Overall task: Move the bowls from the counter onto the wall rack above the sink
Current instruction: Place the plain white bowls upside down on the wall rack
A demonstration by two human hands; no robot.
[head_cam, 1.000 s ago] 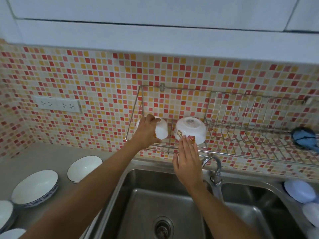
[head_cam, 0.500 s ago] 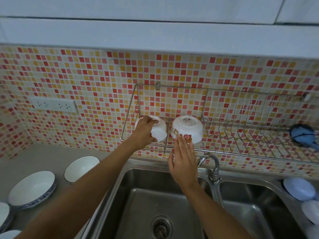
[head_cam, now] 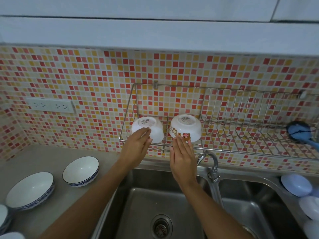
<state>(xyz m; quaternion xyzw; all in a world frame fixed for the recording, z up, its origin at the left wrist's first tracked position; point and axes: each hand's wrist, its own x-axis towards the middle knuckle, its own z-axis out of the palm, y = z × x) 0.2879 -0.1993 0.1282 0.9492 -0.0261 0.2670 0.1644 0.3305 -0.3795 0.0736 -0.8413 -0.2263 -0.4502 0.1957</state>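
Note:
Two white bowls sit upside down at the left end of the wire wall rack (head_cam: 241, 121). The plain white bowl (head_cam: 155, 128) is on the left, the cartoon-printed bowl (head_cam: 186, 126) to its right. My left hand (head_cam: 138, 145) hovers just in front of the plain bowl, fingers loosely spread and off its side. My right hand (head_cam: 183, 156) is flat with fingers extended, its tips just below the printed bowl's rim. On the counter at left stand a small blue-rimmed bowl (head_cam: 81, 170) and a larger blue-rimmed bowl (head_cam: 30, 190).
A double steel sink (head_cam: 155, 204) lies below the rack, with a faucet (head_cam: 213, 163) between the basins. A blue brush (head_cam: 300, 131) rests on the rack's right part. Pale lids or dishes (head_cam: 296, 185) sit at the right edge. More white dishes (head_cam: 3, 214) are at bottom left.
My left hand has let go of the plain bowl, which now rests on the rack, and pulled back slightly. My right hand stays open below the printed bowl.

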